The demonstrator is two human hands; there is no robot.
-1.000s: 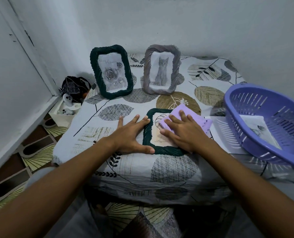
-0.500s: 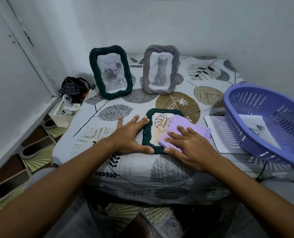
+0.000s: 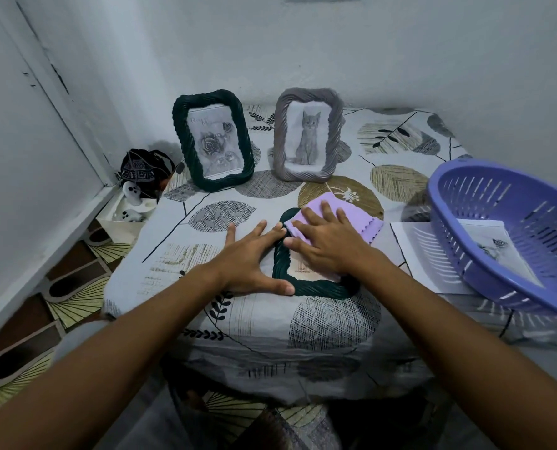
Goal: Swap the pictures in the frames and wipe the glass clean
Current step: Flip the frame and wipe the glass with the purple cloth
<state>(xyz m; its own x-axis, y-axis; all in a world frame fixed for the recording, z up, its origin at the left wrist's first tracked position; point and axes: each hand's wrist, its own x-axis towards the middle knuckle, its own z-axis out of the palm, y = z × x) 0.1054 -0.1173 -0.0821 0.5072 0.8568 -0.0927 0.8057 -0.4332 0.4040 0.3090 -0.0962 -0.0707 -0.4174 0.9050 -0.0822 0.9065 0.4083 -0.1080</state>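
Observation:
A dark green twisted frame [image 3: 316,289] lies flat near the table's front edge. My left hand [image 3: 251,258] rests flat with spread fingers against its left side. My right hand [image 3: 327,240] presses a folded lilac cloth [image 3: 364,227] onto the frame's glass at its far end, covering most of the picture. Two frames stand upright at the back: a dark green frame [image 3: 213,141] with a rose drawing and a grey frame [image 3: 306,134] with a cat picture.
A purple plastic basket [image 3: 504,235] sits tilted at the right with a printed picture [image 3: 494,246] inside, resting on a white sheet [image 3: 416,251]. The table wears a leaf-patterned cloth [image 3: 205,222]. A small box of toys [image 3: 134,203] stands on the floor at the left.
My right hand has slid the lilac cloth from the near right part of the glass up to the far end. My left hand has stayed in place.

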